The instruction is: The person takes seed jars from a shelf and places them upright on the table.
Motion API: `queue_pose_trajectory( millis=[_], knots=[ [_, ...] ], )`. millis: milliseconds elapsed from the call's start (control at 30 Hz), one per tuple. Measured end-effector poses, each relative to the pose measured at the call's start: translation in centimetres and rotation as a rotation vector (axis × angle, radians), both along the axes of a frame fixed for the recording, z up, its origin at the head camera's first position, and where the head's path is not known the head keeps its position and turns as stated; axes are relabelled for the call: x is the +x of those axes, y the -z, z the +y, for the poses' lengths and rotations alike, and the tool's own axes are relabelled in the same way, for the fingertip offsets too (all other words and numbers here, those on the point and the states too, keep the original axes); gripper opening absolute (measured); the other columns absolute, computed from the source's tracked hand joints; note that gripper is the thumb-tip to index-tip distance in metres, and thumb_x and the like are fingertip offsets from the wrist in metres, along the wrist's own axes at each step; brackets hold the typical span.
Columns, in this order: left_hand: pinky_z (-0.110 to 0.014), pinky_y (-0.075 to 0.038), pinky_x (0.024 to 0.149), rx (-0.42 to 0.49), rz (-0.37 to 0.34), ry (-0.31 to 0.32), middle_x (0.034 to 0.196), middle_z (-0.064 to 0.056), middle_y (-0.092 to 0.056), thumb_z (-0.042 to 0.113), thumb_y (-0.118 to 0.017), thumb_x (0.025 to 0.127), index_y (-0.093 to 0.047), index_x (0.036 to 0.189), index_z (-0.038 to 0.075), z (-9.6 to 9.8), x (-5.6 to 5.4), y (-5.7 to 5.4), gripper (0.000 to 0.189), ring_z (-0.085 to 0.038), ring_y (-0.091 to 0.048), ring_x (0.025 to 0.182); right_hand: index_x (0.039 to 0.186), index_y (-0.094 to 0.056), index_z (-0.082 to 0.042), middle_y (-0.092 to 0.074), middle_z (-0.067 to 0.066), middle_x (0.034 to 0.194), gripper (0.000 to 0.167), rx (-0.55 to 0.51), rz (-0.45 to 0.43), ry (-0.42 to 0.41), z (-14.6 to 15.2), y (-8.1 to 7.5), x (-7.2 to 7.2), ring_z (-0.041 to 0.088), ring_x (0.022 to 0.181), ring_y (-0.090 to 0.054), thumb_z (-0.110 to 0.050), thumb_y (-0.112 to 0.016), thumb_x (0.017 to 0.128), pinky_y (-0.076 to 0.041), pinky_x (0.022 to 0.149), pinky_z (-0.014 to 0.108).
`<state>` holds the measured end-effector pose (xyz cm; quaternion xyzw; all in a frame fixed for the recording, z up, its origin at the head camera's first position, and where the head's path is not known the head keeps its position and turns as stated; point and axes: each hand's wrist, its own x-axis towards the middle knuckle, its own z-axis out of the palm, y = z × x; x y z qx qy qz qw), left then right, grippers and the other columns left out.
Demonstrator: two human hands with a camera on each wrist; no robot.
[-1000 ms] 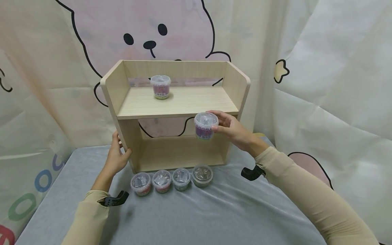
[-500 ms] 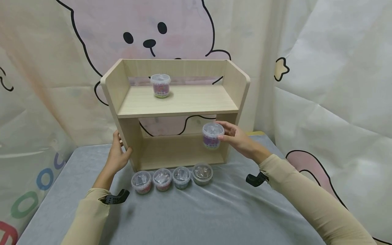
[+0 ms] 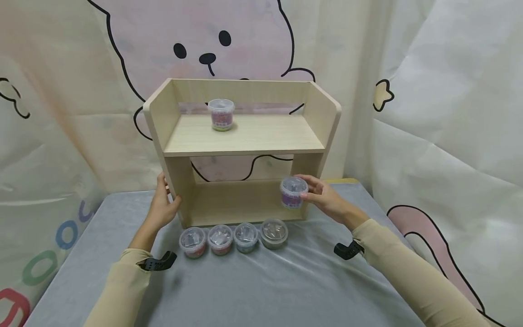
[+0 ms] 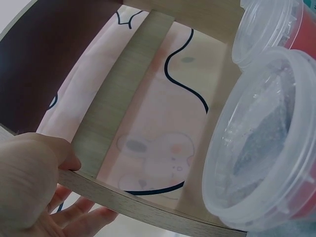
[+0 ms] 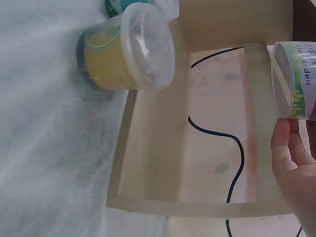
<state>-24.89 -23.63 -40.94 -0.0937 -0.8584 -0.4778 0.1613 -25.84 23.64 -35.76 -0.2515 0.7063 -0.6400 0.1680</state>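
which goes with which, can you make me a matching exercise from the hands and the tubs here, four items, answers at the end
Column one
1. Left hand
2. Right hand
3. Row of four tubs
4. Lone unheld tub

Column two
A. On the upper board of the shelf unit
B. Holding a single tub
C. On the grey cloth, in front of the shelf unit
D. Gripping the shelf unit by its side

Right pairs: 1-D, 2-B, 3-C, 4-A
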Motion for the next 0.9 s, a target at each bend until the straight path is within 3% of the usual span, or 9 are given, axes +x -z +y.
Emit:
queue_pose_trajectory(
  millis=[633, 900],
  knots=[
    [-0.075, -0.039, 0.103, 0.004, 0.003, 0.002, 0.146, -0.035, -0.039, -0.007, -0.053, 0.093, -0.011, 0.158, 0.016, 0.0, 0.1, 0.1, 0.08, -0.06, -0.044, 0.133, 0.153, -0.031, 0.001, -0.06, -0.01, 0.133, 0.059, 0.036, -0.051, 0.007, 2.2, 4.5, 0.0, 0.003, 0.122, -0.059, -0.006, -0.056, 0.101, -0.05, 0.101, 0.02],
    [-0.076, -0.039, 0.103, 0.009, 0.005, 0.005, 0.147, -0.035, -0.038, -0.008, -0.052, 0.093, -0.012, 0.157, 0.015, 0.0, -0.1, 0.2, 0.079, -0.06, -0.044, 0.133, 0.155, -0.025, 0.002, -0.058, -0.007, 0.139, 0.067, 0.089, -0.098, -0.075, 3.7, 6.2, -0.2, 0.003, 0.126, -0.057, -0.003, -0.059, 0.098, -0.05, 0.104, 0.022]
  ],
)
